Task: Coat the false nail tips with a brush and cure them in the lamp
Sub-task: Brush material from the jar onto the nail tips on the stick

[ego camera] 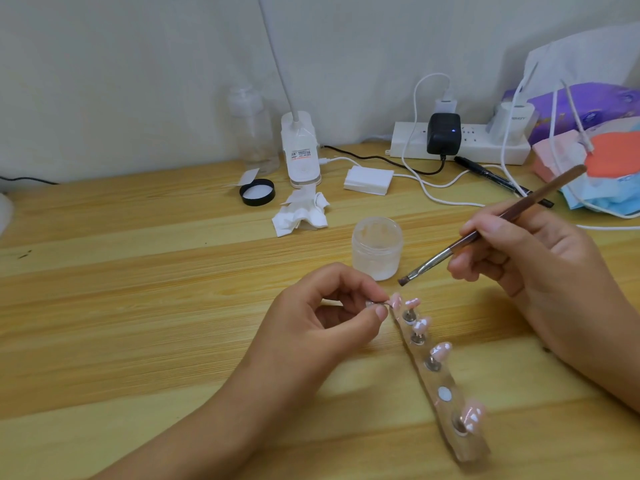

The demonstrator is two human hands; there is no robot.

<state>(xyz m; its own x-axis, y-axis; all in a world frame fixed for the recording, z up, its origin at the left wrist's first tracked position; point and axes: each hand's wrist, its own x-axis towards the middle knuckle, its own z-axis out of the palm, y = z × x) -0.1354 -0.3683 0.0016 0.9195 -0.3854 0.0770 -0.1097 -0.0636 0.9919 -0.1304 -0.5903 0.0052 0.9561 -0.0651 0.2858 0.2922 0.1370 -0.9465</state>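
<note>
A clear display strip (440, 382) lies on the wooden table, with several pink false nail tips (440, 350) on small metal stands. One socket (444, 395) on the strip stands bare. My left hand (332, 317) pinches the metal stand of one pink nail tip (396, 301) just off the strip's far end. My right hand (530, 258) holds a brown-handled brush (485, 233), its bristles hanging a little above that tip, apart from it. An open frosted jar (377, 247) stands just behind.
The jar's black lid (257, 192), crumpled wipes (301, 211) and a pad stack (369, 180) lie farther back. A clear bottle (254, 129), a white lamp base (300, 150), a power strip (460, 140) with cables, a pen (502, 180) and packets (595, 143) line the wall.
</note>
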